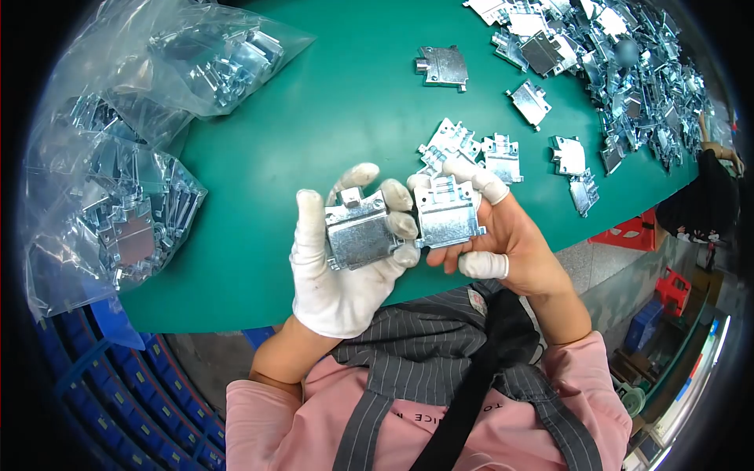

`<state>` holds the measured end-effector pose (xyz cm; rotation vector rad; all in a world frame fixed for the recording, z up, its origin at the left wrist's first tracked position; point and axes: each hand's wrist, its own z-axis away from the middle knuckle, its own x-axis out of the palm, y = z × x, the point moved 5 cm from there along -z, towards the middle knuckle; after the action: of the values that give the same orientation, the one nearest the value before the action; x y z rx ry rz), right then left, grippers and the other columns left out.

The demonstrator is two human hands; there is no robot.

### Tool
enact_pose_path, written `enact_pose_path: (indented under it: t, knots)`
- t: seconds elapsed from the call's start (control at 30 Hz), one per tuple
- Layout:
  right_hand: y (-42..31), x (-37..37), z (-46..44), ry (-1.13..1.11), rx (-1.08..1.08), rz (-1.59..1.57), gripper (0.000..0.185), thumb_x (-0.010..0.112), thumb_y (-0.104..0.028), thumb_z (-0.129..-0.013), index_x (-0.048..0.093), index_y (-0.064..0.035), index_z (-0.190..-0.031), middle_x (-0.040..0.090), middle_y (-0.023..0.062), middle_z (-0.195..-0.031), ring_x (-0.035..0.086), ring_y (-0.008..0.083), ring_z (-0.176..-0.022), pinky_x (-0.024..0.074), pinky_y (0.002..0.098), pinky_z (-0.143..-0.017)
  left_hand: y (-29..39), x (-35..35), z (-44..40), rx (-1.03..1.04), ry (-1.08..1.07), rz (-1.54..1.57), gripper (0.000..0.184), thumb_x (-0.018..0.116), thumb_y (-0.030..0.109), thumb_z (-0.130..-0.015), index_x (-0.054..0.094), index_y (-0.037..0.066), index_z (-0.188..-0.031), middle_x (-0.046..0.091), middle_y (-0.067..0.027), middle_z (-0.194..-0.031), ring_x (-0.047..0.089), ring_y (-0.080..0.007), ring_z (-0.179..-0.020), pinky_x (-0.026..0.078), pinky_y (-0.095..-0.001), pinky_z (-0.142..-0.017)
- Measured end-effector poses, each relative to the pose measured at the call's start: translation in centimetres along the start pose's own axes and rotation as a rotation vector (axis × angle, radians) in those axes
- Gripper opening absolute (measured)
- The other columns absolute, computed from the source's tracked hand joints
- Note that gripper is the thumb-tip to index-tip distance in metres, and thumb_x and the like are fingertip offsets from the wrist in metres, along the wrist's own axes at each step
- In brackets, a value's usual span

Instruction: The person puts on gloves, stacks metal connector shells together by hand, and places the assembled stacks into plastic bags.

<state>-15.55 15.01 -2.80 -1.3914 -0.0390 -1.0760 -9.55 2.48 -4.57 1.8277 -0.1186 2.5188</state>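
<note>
My left hand (339, 297), in a white glove, holds a flat silver metal housing (357, 235) across its palm. The fingers curl around the housing's right side while the thumb stands up at the left. My right hand (522, 247), with white covers on some fingertips, grips a second metal housing (448, 216) by its edges. Both pieces are held close side by side over the green table, their broad faces towards me. Just beyond my right fingers lie a few loose metal housings, among them one (503, 157) on the tabletop.
A large pile of metal housings (640, 90) covers the table's far right. Single pieces, such as one housing (444, 67), lie on the green table (338, 94). Clear plastic bags (118, 173) of parts stand left. Blue bins (133, 385) are below left. Another person's arm (719, 149) shows far right.
</note>
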Motion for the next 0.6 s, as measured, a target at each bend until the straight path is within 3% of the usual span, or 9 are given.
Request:
enact_pose_path:
  t: [0.13,0.23,0.3,0.37,0.43,0.5,0.6]
  knots:
    - [-0.5,0.2,0.2,-0.033,-0.087,-0.019,0.071,0.063,0.007,-0.073,0.026,-0.0064,-0.132,0.039,0.0128,-0.128,0.054,0.0231,-0.101,0.0488,0.0315,-0.080,-0.7,0.3,0.3,-0.055,-0.021,0.024,0.053,0.051,0.049,-0.082,0.045,0.010,-0.118,0.054,-0.0126,-0.104,0.057,-0.0245,-0.090,0.049,-0.0375,-0.071]
    - [-2.5,0.7,-0.2,-0.023,-0.281,0.328,0.072,0.068,0.003,-0.070,0.028,-0.0051,-0.130,0.040,0.0113,-0.125,0.050,0.0208,-0.107,0.0460,0.0303,-0.086,-1.1,0.2,0.1,-0.087,-0.062,-0.012,0.052,0.051,0.047,-0.083,0.044,0.010,-0.119,0.052,-0.0137,-0.110,0.056,-0.0263,-0.095,0.048,-0.0393,-0.076]
    - [-2.7,1.5,-0.3,-0.036,-0.394,0.343,0.074,0.071,0.002,-0.067,0.029,-0.0039,-0.129,0.041,0.0101,-0.123,0.049,0.0191,-0.108,0.0447,0.0299,-0.087,-1.3,1.0,0.2,-0.052,0.013,-0.221,0.052,0.051,0.047,-0.083,0.044,0.010,-0.119,0.050,-0.0134,-0.115,0.054,-0.0266,-0.100,0.048,-0.0400,-0.079]
    - [-3.1,2.8,-0.9,0.045,-0.189,0.198,0.081,0.077,-0.010,-0.061,0.032,-0.0029,-0.128,0.044,0.0137,-0.121,0.050,0.0218,-0.106,0.0480,0.0314,-0.081,-1.1,1.1,0.2,-0.048,0.084,-0.333,0.051,0.051,0.046,-0.084,0.044,0.011,-0.119,0.047,-0.0121,-0.121,0.049,-0.0272,-0.109,0.046,-0.0426,-0.083]
    - [-2.8,3.0,-1.3,0.051,-0.074,0.035,0.086,0.079,-0.007,-0.057,0.033,-0.0020,-0.129,0.043,0.0167,-0.124,0.052,0.0229,-0.104,0.0519,0.0300,-0.072,-0.8,1.3,0.2,-0.005,0.060,-0.272,0.051,0.051,0.047,-0.083,0.044,0.011,-0.119,0.046,-0.0117,-0.122,0.048,-0.0271,-0.110,0.045,-0.0434,-0.084]
    - [-2.7,2.9,-1.5,0.089,-0.109,0.052,0.085,0.078,-0.006,-0.058,0.032,-0.0010,-0.129,0.042,0.0180,-0.126,0.053,0.0230,-0.103,0.0530,0.0291,-0.069,-0.7,1.0,0.4,-0.006,0.027,-0.134,0.052,0.050,0.048,-0.083,0.044,0.012,-0.119,0.048,-0.0120,-0.120,0.050,-0.0272,-0.107,0.044,-0.0435,-0.084]
    - [-3.0,2.7,-1.6,0.139,-0.153,0.084,0.086,0.079,-0.014,-0.059,0.032,0.0006,-0.128,0.043,0.0207,-0.125,0.055,0.0254,-0.101,0.0552,0.0280,-0.064,-0.7,0.5,0.3,-0.007,0.068,-0.179,0.052,0.049,0.049,-0.083,0.045,0.010,-0.119,0.052,-0.0115,-0.114,0.053,-0.0258,-0.100,0.045,-0.0421,-0.082]
